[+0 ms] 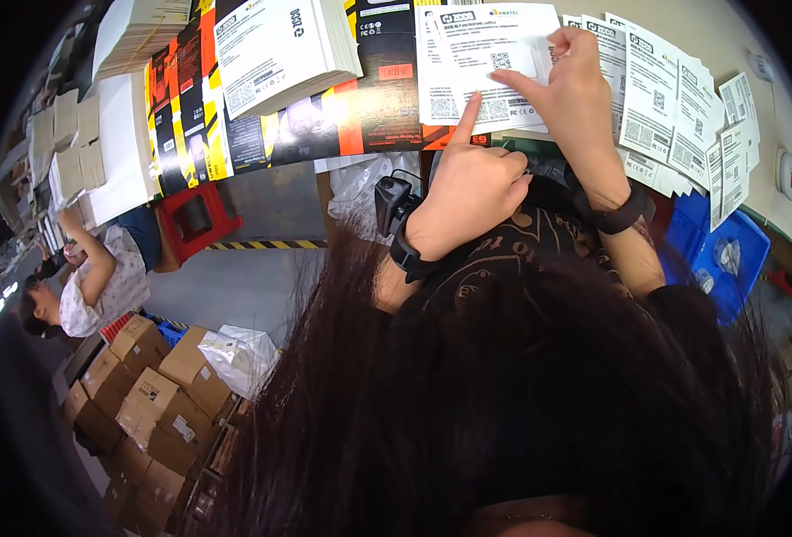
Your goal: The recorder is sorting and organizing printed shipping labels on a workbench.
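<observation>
Left hand [472, 192], fist curled, 1 index finger pressing the white label sheet [485, 63] at upper centre. Right hand [575, 89] pinches that sheet's right edge. More label sheets [682, 107] fan out upper right; flattened printed cartons [261, 98] upper left.

On the table [754, 36], the printed sheet [485, 63] lies in front of the person, with the left hand [467, 192] at its near edge, index fingertip on it, and the right hand [579, 94] on its right side. Right of that sheet, a row of overlapping leaflets [673, 107] fans toward the table's right end. Left of it sits a stack of leaflets [284, 49] on flattened printed cartons [235, 116]. Below the table's right end stands a plastic crate [727, 255]. Far left, another person [100, 277] sits beside cardboard boxes [158, 394] piled on the floor.
</observation>
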`<state>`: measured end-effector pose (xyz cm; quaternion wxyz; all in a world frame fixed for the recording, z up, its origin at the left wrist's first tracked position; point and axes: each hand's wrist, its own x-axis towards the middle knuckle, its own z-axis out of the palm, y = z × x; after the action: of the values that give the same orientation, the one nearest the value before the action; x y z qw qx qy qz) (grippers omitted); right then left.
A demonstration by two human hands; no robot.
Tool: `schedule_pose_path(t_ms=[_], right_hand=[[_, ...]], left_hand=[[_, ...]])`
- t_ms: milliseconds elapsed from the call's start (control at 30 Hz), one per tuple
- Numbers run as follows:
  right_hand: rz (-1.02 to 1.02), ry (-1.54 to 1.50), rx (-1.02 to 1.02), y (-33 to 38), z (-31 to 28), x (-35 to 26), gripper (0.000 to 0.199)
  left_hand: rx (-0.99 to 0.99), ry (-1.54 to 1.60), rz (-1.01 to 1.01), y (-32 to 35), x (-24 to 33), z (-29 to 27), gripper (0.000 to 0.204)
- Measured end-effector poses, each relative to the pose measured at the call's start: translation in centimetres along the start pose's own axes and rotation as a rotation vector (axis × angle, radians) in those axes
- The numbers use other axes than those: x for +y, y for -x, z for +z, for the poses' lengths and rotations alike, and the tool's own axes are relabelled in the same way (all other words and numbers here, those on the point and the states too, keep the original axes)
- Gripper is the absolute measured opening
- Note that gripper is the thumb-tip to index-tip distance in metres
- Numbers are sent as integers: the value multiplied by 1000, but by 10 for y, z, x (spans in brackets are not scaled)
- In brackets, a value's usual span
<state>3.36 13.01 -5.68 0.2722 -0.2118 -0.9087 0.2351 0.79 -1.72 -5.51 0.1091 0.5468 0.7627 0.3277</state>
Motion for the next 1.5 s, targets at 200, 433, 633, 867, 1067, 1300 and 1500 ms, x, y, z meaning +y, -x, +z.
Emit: schedule_pose_path(t_ms=[200, 433, 633, 867, 1067, 1300, 1500], right_hand=[[-98, 172, 95, 3, 15, 3, 38], [-65, 30, 2, 4, 9, 12, 20], [297, -927, -215, 10, -21, 6, 19], [317, -1065, -731, 11, -49, -1, 16], [441, -1082, -733, 11, -52, 6, 20], [328, -884, -551, 14, -54, -8, 17], [397, -856, -563, 14, -56, -7, 11]], left_hand=[[-59, -7, -12, 0, 3, -1, 20], [29, 28, 12, 1, 3, 2, 22], [218, 150, 12, 5, 8, -6, 21], [473, 341, -45, -3, 8, -26, 19], [546, 443, -148, -13, 7, -25, 13], [465, 278, -159, -15, 10, -25, 14], [471, 414, -324, -12, 9, -23, 13]])
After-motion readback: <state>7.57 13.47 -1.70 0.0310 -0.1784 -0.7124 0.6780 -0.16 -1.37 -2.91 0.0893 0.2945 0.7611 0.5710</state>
